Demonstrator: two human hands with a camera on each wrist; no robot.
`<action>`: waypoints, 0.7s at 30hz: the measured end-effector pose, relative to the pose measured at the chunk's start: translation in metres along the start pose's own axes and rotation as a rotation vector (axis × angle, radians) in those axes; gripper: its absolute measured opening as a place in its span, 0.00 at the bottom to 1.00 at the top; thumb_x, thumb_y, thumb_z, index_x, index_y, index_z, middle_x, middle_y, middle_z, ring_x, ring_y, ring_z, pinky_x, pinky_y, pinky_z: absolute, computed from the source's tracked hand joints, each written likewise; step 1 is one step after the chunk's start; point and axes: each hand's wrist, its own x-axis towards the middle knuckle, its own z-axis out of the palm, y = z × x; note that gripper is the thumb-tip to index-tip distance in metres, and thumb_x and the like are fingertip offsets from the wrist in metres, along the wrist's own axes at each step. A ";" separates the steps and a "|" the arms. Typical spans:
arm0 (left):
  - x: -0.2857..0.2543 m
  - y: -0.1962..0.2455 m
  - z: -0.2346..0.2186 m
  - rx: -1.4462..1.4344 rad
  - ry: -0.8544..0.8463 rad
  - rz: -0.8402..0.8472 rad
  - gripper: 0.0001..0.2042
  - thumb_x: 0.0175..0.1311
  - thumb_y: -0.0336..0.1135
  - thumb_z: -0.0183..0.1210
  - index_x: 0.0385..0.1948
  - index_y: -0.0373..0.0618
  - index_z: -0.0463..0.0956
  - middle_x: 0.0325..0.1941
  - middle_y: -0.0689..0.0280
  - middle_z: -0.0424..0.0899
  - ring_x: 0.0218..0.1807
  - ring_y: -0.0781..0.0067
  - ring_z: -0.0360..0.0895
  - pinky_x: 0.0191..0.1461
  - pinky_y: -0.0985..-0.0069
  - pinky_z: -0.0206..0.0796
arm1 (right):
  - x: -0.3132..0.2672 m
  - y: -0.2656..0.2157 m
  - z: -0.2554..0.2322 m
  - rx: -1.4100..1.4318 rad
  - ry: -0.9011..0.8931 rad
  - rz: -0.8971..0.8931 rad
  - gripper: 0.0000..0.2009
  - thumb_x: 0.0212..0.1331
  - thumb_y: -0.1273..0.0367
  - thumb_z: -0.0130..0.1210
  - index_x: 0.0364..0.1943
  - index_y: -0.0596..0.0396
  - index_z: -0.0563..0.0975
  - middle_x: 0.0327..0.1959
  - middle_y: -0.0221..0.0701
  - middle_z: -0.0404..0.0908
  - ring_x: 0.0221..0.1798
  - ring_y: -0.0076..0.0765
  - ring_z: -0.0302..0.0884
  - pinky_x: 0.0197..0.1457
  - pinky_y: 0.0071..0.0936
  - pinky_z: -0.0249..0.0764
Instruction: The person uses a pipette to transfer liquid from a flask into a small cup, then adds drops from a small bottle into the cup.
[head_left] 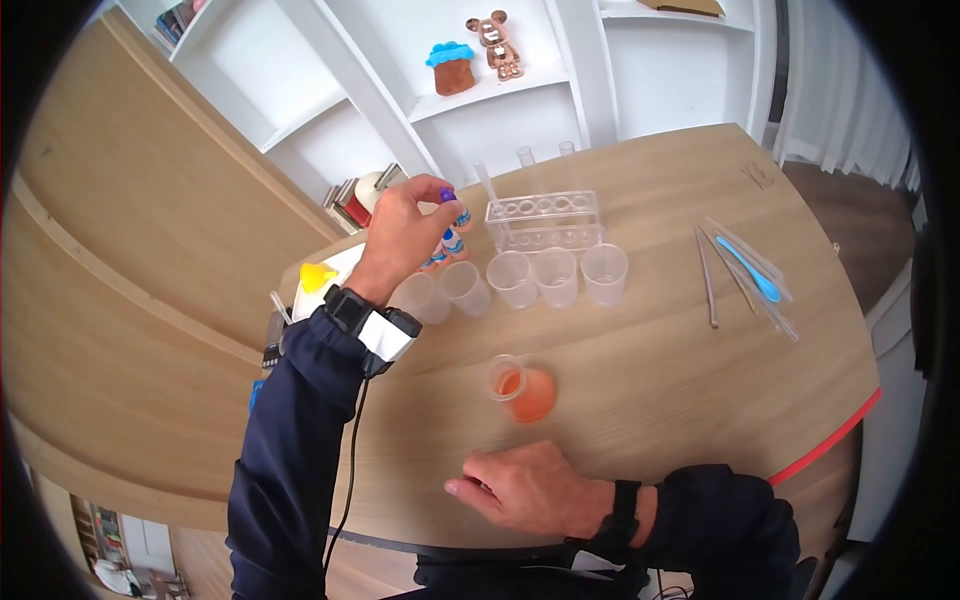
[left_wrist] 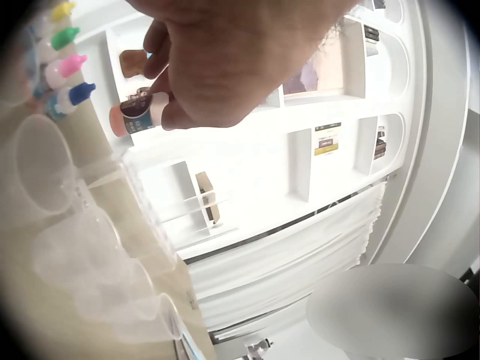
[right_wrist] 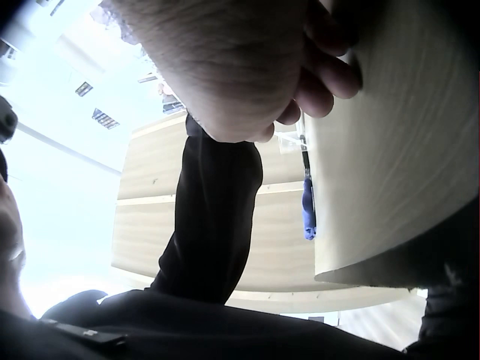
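My left hand (head_left: 400, 235) reaches to the far left of the table and pinches a small purple-capped dropper bottle (left_wrist: 136, 114) by its top. The bottle has a dark label and a reddish base, tilted in the left wrist view. Beside it stand several similar bottles (left_wrist: 67, 101) with blue, pink, green and yellow caps. My right hand (head_left: 530, 485) rests near the front edge of the table, fingers loosely curled, holding nothing. In front of it is a clear plastic cup (head_left: 530, 396) with orange liquid.
Several clear cups (head_left: 555, 278) line up before a clear rack (head_left: 545, 215) with three test tubes. On the right lie thin sticks and a blue-ended tool (head_left: 750, 270). A yellow funnel (head_left: 317, 277) sits at the left edge, near a wooden panel (head_left: 130, 230).
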 end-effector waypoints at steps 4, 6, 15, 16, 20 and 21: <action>0.006 -0.002 0.012 0.044 -0.019 -0.044 0.15 0.70 0.36 0.69 0.51 0.34 0.87 0.47 0.58 0.95 0.38 0.73 0.91 0.39 0.72 0.82 | 0.000 0.002 0.001 -0.001 -0.003 0.001 0.17 0.76 0.59 0.62 0.31 0.56 0.78 0.20 0.41 0.82 0.24 0.56 0.83 0.30 0.50 0.79; 0.010 -0.012 0.017 0.088 -0.032 -0.035 0.15 0.70 0.36 0.69 0.51 0.34 0.87 0.47 0.58 0.95 0.37 0.73 0.91 0.38 0.72 0.82 | -0.001 0.003 0.003 0.004 0.009 -0.005 0.16 0.76 0.59 0.62 0.32 0.56 0.78 0.20 0.41 0.82 0.24 0.56 0.84 0.30 0.49 0.80; 0.017 -0.037 0.031 0.146 -0.099 -0.021 0.16 0.69 0.36 0.70 0.50 0.33 0.87 0.43 0.56 0.95 0.40 0.69 0.91 0.43 0.71 0.82 | 0.000 0.001 0.002 -0.039 -0.004 0.013 0.16 0.76 0.59 0.64 0.32 0.54 0.79 0.21 0.38 0.82 0.25 0.53 0.83 0.30 0.47 0.78; 0.018 -0.041 0.033 0.161 -0.096 0.010 0.16 0.68 0.36 0.70 0.50 0.32 0.87 0.43 0.56 0.95 0.41 0.69 0.91 0.44 0.71 0.82 | 0.000 0.001 0.002 -0.039 -0.001 0.009 0.16 0.76 0.59 0.64 0.32 0.54 0.79 0.21 0.38 0.82 0.25 0.53 0.83 0.30 0.47 0.78; 0.022 -0.053 0.037 0.175 -0.090 0.042 0.16 0.68 0.35 0.71 0.49 0.32 0.86 0.42 0.56 0.94 0.44 0.69 0.91 0.47 0.70 0.81 | 0.000 0.002 0.002 -0.043 0.006 0.001 0.16 0.76 0.60 0.64 0.32 0.54 0.79 0.21 0.38 0.82 0.24 0.52 0.83 0.29 0.46 0.78; 0.022 -0.055 0.038 0.174 -0.092 0.052 0.16 0.68 0.35 0.71 0.49 0.32 0.86 0.41 0.56 0.94 0.43 0.69 0.90 0.47 0.70 0.81 | 0.000 0.001 0.002 -0.044 0.005 0.001 0.16 0.76 0.60 0.64 0.32 0.54 0.79 0.20 0.38 0.82 0.24 0.52 0.83 0.29 0.46 0.78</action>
